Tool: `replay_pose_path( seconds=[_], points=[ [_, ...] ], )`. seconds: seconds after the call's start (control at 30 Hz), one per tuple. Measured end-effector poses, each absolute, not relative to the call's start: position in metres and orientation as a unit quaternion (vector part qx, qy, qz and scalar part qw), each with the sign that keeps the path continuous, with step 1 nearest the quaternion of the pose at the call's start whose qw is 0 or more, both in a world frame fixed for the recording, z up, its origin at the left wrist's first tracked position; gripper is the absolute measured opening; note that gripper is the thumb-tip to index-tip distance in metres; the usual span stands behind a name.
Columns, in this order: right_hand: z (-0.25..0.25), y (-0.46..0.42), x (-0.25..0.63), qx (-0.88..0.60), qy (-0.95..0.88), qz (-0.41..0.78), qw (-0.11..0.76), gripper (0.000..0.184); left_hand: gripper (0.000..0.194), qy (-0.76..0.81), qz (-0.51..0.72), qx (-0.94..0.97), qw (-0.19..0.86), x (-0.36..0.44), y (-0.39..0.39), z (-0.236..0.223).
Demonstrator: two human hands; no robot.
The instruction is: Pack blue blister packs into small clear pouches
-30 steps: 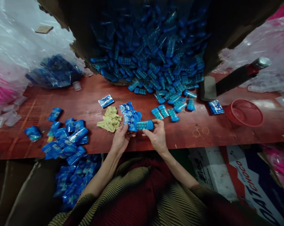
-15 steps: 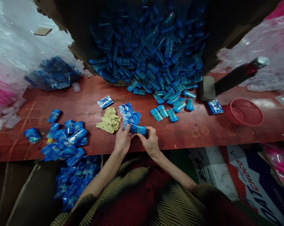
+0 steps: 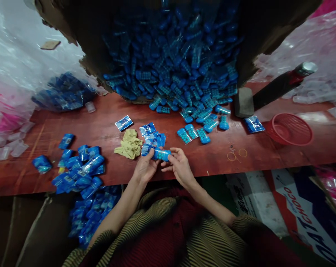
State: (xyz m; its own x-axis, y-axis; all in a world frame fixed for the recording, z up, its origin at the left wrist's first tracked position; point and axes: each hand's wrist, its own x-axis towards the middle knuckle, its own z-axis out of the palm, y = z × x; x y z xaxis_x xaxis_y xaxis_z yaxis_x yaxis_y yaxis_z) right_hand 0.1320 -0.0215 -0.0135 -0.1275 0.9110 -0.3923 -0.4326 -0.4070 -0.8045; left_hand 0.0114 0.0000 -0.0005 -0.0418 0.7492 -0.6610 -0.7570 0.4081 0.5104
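Observation:
Over the table's front edge, both hands hold one small clear tube (image 3: 160,154) of light-blue balls with a blue end. My left hand (image 3: 145,168) pinches its left part together with a shiny blue printed wrapper (image 3: 146,149); how far the wrapper covers the tube I cannot tell. The thumb and forefinger of my right hand (image 3: 181,166) grip the tube's right end, its lower fingers held apart. Just beyond lie several flat blue wrappers (image 3: 156,139), beside a crumpled yellow-green cloth (image 3: 129,144).
A torn cardboard box (image 3: 63,22) spills many blue tubes (image 3: 170,81) onto the red table (image 3: 114,168). Wrapped blue packs (image 3: 84,167) are heaped at left. To the right stand a grey block (image 3: 244,102), a dark bottle-like object (image 3: 279,89) and a red basket (image 3: 290,129).
My right thumb has come onto the top of the tube's right end, and the lower fingers have spread. More of the tube shows between the hands. The view has shifted slightly.

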Motion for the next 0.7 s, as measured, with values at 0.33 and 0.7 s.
replay_pose_path(
  seconds=[0.33,0.7],
  points=[
    [-0.016,-0.023,0.125,-0.408,-0.273,0.722,0.488,0.033,0.027,0.4,0.479,0.076,0.778,0.014,-0.014,0.006],
    [-0.013,-0.011,0.136,-0.363,-0.269,0.716,0.532,0.032,0.075,0.822,0.223,0.509,0.125,-0.061,0.008,-0.021]
  ],
)
